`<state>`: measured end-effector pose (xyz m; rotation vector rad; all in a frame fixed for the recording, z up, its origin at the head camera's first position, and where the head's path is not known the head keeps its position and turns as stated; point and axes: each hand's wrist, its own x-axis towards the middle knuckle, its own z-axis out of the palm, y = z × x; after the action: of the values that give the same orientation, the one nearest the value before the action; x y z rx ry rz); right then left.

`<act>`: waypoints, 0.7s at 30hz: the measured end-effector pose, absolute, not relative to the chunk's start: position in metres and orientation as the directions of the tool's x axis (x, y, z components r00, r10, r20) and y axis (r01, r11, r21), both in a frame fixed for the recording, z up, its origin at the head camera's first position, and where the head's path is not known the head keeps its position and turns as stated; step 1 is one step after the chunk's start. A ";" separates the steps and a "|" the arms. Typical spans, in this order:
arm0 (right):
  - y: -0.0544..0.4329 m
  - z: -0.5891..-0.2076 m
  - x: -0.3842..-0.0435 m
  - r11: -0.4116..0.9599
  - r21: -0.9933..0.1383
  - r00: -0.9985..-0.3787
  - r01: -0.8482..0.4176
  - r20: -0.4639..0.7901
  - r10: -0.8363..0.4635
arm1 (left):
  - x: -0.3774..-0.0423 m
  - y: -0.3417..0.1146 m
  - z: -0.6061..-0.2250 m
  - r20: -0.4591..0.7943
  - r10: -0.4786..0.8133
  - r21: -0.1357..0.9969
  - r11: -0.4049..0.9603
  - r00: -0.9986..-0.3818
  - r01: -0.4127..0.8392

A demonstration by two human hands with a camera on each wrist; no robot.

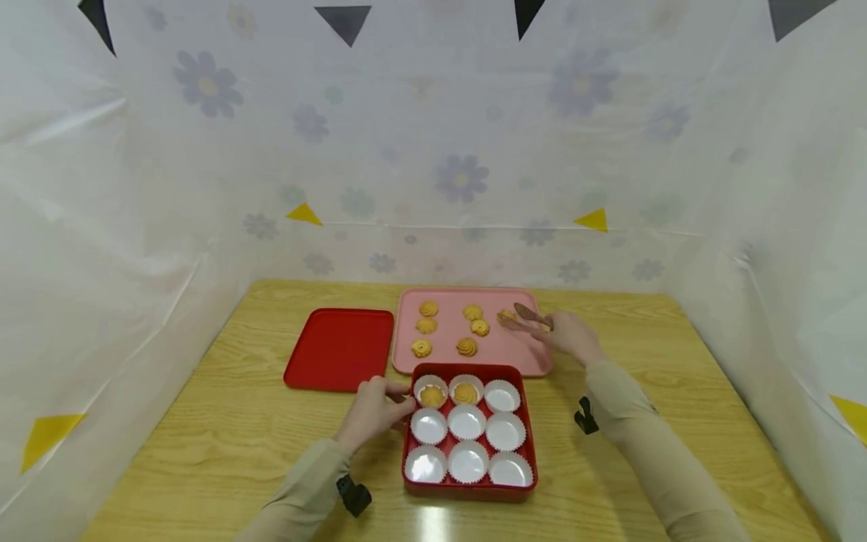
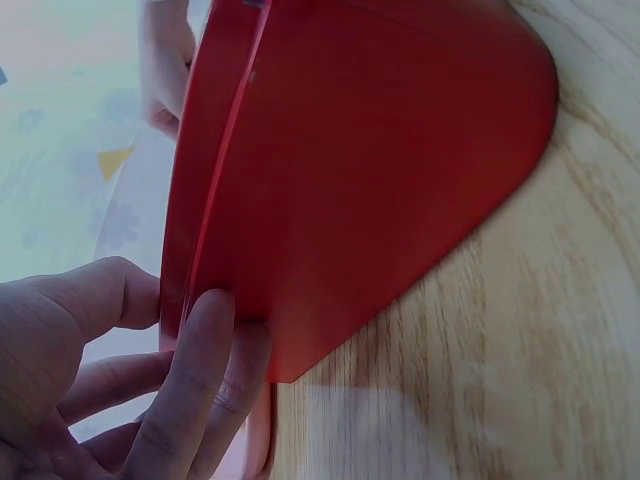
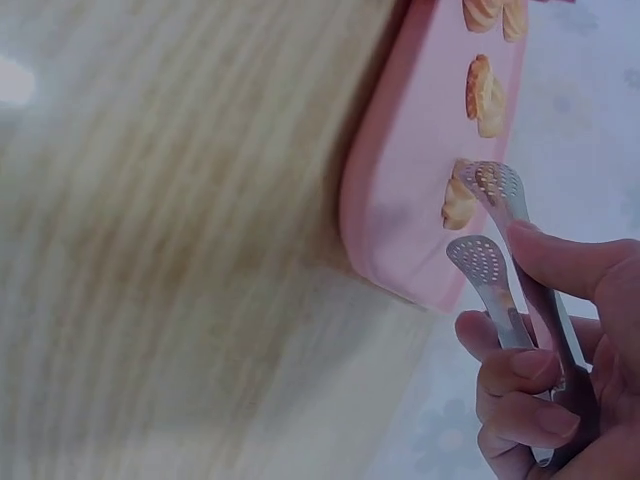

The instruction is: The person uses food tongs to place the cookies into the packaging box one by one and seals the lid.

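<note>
A red square box [image 1: 470,493] holds white paper cups in rows, and piped cookies [image 1: 432,396] sit in the back left and back middle cups. My left hand [image 1: 376,412] grips the box's left side near its back corner, thumb at the rim and fingertips [image 2: 212,310] against the outer wall. In my right hand [image 1: 573,337] is a pair of metal tongs [image 3: 555,335] with perforated tips, its arms apart. Those tips are right at the rightmost cookie [image 3: 458,200] on the pink tray [image 1: 515,357].
Several more cookies [image 1: 466,346] lie on the pink tray, behind the box. To its left is a flat red lid [image 1: 342,350] on the wooden table [image 1: 223,421]. White sheeting [image 1: 433,135] with flower prints encloses the table at the back and sides.
</note>
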<state>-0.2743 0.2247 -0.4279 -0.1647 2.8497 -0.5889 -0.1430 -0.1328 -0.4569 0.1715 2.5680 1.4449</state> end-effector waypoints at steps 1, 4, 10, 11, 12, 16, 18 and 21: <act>0.224 -0.427 -0.276 0.918 -0.390 -0.967 -0.065 -0.203 -0.154 | -0.143 -0.133 -0.457 -0.107 0.193 0.856 0.517 -0.975 0.008; 0.223 -0.423 -0.282 0.926 -0.368 -0.961 -0.087 -0.214 -0.175 | -0.143 -0.133 -0.457 -0.108 0.196 0.860 0.511 -0.975 0.008; 0.221 -0.418 -0.294 0.928 -0.352 -0.943 -0.123 -0.249 -0.220 | -0.142 -0.133 -0.455 -0.099 0.197 0.865 0.501 -0.975 0.014; 0.221 -0.416 -0.296 0.929 -0.346 -0.940 -0.131 -0.253 -0.227 | -0.142 -0.133 -0.455 -0.096 0.197 0.865 0.501 -0.976 0.016; 0.221 -0.415 -0.298 0.930 -0.341 -0.937 -0.135 -0.261 -0.231 | -0.142 -0.133 -0.454 -0.093 0.197 0.865 0.502 -0.976 0.018; 0.218 -0.408 -0.302 0.939 -0.318 -0.927 -0.134 -0.295 -0.232 | -0.142 -0.133 -0.453 -0.094 0.204 0.865 0.502 -0.974 0.022; 0.216 -0.404 -0.303 0.945 -0.303 -0.923 -0.128 -0.312 -0.225 | -0.142 -0.133 -0.453 -0.094 0.207 0.864 0.502 -0.974 0.024; 0.211 -0.398 -0.304 0.952 -0.278 -0.918 -0.131 -0.328 -0.222 | -0.142 -0.133 -0.453 -0.093 0.207 0.864 0.503 -0.974 0.024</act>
<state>-0.3043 0.2110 -0.3983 -0.2570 2.7427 -0.3568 -0.1417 -0.1329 -0.4533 0.1986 2.5593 1.4665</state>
